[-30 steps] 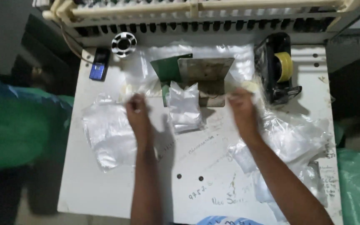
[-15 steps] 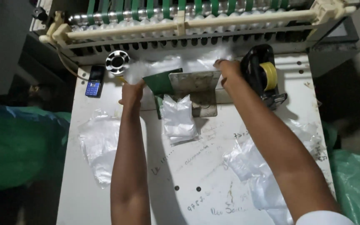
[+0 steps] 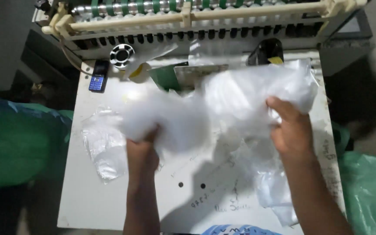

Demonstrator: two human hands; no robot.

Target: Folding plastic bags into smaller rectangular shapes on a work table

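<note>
One large clear plastic bag (image 3: 223, 104), blurred by motion, was stretched across the middle of the white surface (image 3: 109, 196), lifted a little above it. The two hands held it between them: the left hand (image 3: 142, 150) was closed on its near left edge, and the right hand (image 3: 290, 128) was closed on its right end, fingers curled into the film. Under and around the bag lay more clear plastic: one crumpled piece (image 3: 103, 146) flat on the surface to the left of the left hand, and a loose heap (image 3: 270, 187) on the right, near the right forearm; how many pieces made up that heap could not be told. At the far edge of the surface, one small mobile phone (image 3: 98, 76) lay on the left, with one round black-and-white reel (image 3: 121, 54) just to its right. One green sheet (image 3: 164, 77) showed behind the bag, touching a grey metal plate (image 3: 192, 74). One black tape dispenser (image 3: 265, 51) with a yellow roll stood at the far right. Beyond them ran a machine with a row of rollers (image 3: 196, 13). Two green bags flanked the surface, one on the left (image 3: 18, 143) and one on the right (image 3: 370, 191).
</note>
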